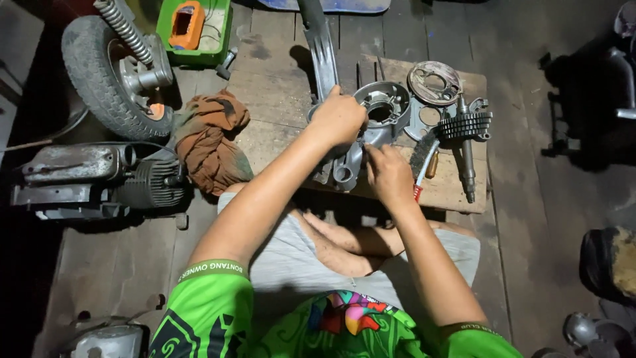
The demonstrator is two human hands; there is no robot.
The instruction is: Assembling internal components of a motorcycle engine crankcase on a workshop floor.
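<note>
A grey metal engine casing (385,106) lies on a wooden board (457,192) in front of me. My left hand (338,118) grips the casing's left side, fingers curled over its edge. At the casing's lower edge, my right hand (389,174) is pinched closed; whether it holds something small is hidden. Just right of that hand lies a wire brush (421,156) with a red and white handle. A geared shaft (466,129) and a round metal plate (434,83) rest on the board to the right.
A small wheel with a spring shock (116,73) stands at the left, beside a brown rag (209,142) and an engine cylinder unit (99,179). A green box (195,30) sits at the top. Dark parts line the right edge.
</note>
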